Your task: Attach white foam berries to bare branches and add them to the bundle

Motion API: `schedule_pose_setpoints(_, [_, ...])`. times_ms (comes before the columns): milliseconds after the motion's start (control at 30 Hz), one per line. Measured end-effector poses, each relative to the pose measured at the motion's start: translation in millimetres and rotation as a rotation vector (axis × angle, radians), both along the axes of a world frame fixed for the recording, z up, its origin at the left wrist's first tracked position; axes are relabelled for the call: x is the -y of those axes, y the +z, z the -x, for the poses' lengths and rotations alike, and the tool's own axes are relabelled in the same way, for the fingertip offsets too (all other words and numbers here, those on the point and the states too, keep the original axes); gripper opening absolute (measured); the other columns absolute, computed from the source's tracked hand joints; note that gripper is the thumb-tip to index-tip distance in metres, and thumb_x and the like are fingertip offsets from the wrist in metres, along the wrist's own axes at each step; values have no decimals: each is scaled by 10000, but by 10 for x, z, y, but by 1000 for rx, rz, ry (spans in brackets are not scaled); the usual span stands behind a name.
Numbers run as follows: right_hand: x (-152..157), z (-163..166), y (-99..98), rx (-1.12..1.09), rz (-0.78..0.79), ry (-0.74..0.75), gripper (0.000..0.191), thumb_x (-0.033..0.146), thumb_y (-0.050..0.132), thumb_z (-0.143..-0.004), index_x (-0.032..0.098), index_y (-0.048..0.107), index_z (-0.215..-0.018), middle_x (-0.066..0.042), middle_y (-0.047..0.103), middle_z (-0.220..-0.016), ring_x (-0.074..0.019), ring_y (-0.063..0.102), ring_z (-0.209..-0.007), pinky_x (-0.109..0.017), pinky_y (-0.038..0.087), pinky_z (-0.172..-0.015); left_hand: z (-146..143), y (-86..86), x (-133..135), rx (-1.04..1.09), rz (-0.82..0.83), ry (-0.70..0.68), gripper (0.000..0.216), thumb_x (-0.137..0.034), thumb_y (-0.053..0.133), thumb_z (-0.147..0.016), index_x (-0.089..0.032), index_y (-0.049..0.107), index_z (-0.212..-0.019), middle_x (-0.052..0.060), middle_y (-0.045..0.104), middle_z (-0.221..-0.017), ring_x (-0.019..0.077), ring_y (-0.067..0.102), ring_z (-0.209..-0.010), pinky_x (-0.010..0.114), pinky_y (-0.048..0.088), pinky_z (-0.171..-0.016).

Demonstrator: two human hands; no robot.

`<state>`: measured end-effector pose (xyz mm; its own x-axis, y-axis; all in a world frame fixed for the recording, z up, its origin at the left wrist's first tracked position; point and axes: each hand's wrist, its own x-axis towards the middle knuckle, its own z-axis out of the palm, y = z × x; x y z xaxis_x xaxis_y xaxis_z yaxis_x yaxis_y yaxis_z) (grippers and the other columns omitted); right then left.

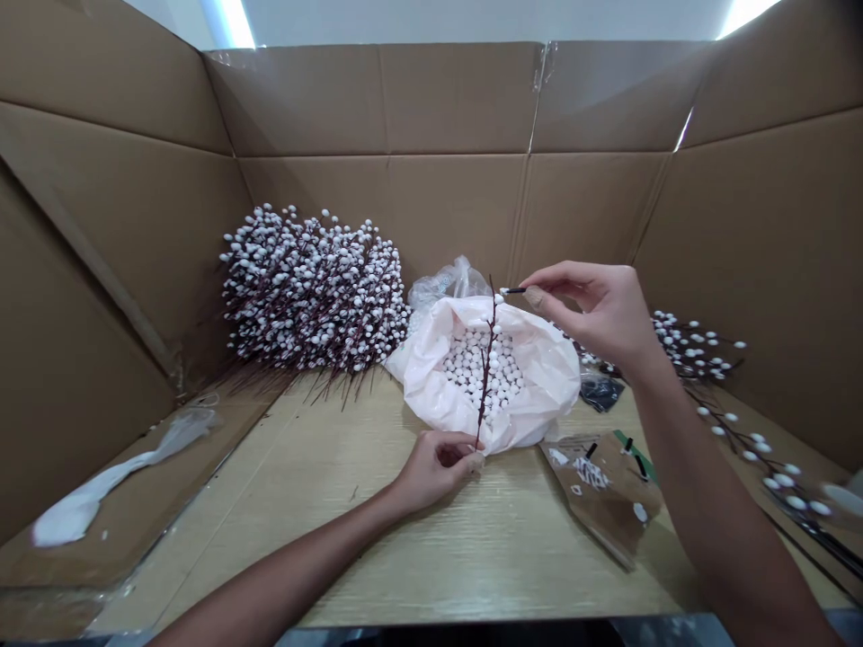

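My left hand [441, 465] pinches the lower end of a thin dark-brown twig [485, 373], which stands nearly upright. A few white berries sit on the twig's upper part. My right hand [593, 310] is closed on a short black stick [516, 290], held level by thumb and fingertips. Its whitish tip is at the twig's upper end; whether they touch I cannot tell. Behind the twig lies a white plastic bag [431, 382] with its mouth spread wide, holding many loose white balls [465, 364].
A large heap of white-berried stems [314, 292] lies at the back left. On the right are more berry sprays [701, 346] and a cardboard piece [607, 503] with white smears and black sticks. A white strip of plastic [101, 490] lies left. Tall cardboard walls [451, 198] surround the table.
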<state>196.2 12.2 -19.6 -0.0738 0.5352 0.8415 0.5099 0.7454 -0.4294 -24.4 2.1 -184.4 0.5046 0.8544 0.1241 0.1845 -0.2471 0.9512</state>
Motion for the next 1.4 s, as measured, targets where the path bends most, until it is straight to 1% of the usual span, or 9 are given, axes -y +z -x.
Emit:
schedule_pose_setpoints(133, [-25, 11, 8, -106, -104, -43, 74, 212, 671, -775, 206, 714, -835, -35, 710, -804, -170, 666, -729, -310, 573, -685, 2, -3, -1, -21, -17, -24, 296, -359, 666, -756, -78, 708, -840, 64, 657, -678, 136, 557, -607, 225, 437, -583])
schedule_pose_setpoints(267, [-36, 18, 11, -131, -153, -96, 99, 219, 656, -798, 186, 705, -878, -46, 708, -841, -167, 663, -755, -303, 564, -701, 8, -6, 2, -33, -36, -25, 284, -351, 661, -756, -77, 708, -816, 48, 633, -668, 128, 533, -607, 215, 422, -574])
schedule_pose_setpoints(367, [-36, 8, 12, -102, -141, -125, 100, 237, 647, -806, 180, 702, -867, -43, 708, -835, -167, 664, -756, -303, 566, -701, 15, -2, 5, -44, -48, -50, 283, -351, 646, -769, -79, 707, -819, 34, 613, -657, 120, 514, -606, 206, 410, -568])
schedule_pose_setpoints(500, [-26, 2, 14, -66, -123, -126, 96, 235, 644, -801, 174, 699, -851, -39, 707, -827, -167, 665, -756, -308, 571, -717, 15, -4, 6, -45, -61, -54, 273, -337, 638, -775, -75, 707, -811, 21, 588, -643, 110, 492, -602, 196, 394, -561])
schedule_pose_setpoints(867, [-30, -5, 10, -44, -115, -148, 98, 228, 633, -798, 172, 701, -843, -40, 708, -822, -169, 664, -749, -318, 571, -726, 13, -20, 11, -29, -72, -51, 262, -313, 635, -779, -67, 714, -820, 27, 591, -648, 109, 486, -606, 198, 398, -565])
schedule_pose_setpoints(1167, [-29, -15, 12, -38, -98, -137, 94, 227, 638, -794, 173, 700, -839, -37, 708, -813, -166, 664, -738, -311, 571, -710, 11, -23, 5, -15, -81, -40, 291, -361, 654, -766, -82, 725, -799, 39, 642, -657, 127, 540, -602, 206, 429, -565])
schedule_pose_setpoints(1400, [-38, -32, 21, -72, -144, -160, 83, 230, 643, -801, 179, 694, -842, -40, 705, -823, -164, 661, -732, -311, 563, -691, 12, -27, 8, -17, -90, -36, 301, -375, 657, -765, -83, 727, -790, 48, 660, -669, 138, 560, -615, 213, 443, -570])
